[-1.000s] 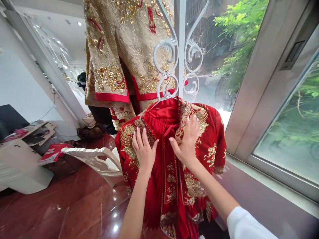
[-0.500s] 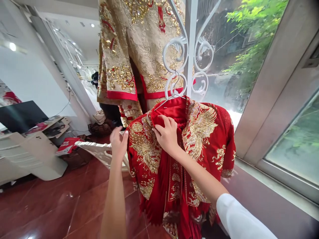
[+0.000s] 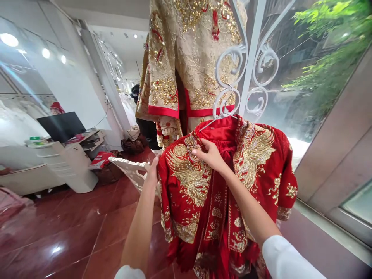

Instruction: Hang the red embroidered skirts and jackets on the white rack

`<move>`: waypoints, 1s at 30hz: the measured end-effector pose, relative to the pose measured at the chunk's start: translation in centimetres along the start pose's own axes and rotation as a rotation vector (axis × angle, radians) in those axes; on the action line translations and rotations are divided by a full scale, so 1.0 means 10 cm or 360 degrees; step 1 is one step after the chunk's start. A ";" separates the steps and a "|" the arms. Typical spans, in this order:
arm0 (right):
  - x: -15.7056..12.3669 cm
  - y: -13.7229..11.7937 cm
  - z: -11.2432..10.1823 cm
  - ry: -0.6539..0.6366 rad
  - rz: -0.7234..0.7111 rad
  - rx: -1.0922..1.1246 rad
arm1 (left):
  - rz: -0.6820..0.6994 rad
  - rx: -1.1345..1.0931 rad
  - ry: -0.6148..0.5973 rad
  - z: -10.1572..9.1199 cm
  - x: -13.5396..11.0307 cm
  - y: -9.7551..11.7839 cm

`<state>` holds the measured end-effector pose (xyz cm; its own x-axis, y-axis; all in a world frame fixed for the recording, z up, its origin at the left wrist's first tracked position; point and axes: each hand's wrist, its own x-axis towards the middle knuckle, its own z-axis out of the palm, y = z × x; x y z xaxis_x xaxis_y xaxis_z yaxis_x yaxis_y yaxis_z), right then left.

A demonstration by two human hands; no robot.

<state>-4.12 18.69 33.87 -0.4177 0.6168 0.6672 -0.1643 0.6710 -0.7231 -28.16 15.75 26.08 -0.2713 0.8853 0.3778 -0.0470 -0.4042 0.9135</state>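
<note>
A red embroidered jacket with gold and silver bird motifs hangs open at the front on a thin wire hanger. Pleated red fabric shows between its front panels. My right hand is closed on the collar edge, its thumb lying on the embroidery and its fingers partly hidden inside the neckline. At the outer edge of the shoulder, my left hand grips the jacket, with some fingers hidden behind the cloth.
White scrolled metalwork holds the hanger. Behind hangs a beige-and-gold garment with red trim. A white chair stands left, beyond it a desk with a black monitor. A glass window is at right.
The view has swung left, so everything sits further right. My left hand has closed in on the jacket's shoulder. My right thumb now lies outside the collar, on the embroidery.
</note>
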 end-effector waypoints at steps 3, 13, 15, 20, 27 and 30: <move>0.01 -0.05 -0.01 -0.0114 0.0068 0.0121 | -0.0039 0.0198 -0.0183 0.06 0.10 0.06; -0.09 -0.01 -0.19 0.0301 0.0100 0.0384 | 0.0530 0.1507 0.0275 0.14 -0.18 0.73; -0.14 0.00 -0.20 0.0278 0.0124 0.0270 | 0.0370 0.1399 0.0124 0.15 -0.21 0.50; -0.18 -0.17 -0.25 0.0265 0.0091 -0.0264 | -0.0089 0.1254 -0.0175 -0.02 -0.31 0.22; -0.14 -0.33 -0.21 0.0639 -0.0226 -0.1368 | 0.0203 0.1362 0.0263 -0.16 -0.50 0.34; -0.26 -0.22 -0.11 0.0459 0.0195 -0.1837 | 0.0017 0.1216 -0.0005 -0.11 -0.47 0.17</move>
<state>-1.72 16.07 33.90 -0.1342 0.6730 0.7274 0.8236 0.4839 -0.2958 -28.01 10.64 25.73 -0.2653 0.8833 0.3865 0.6341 -0.1422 0.7601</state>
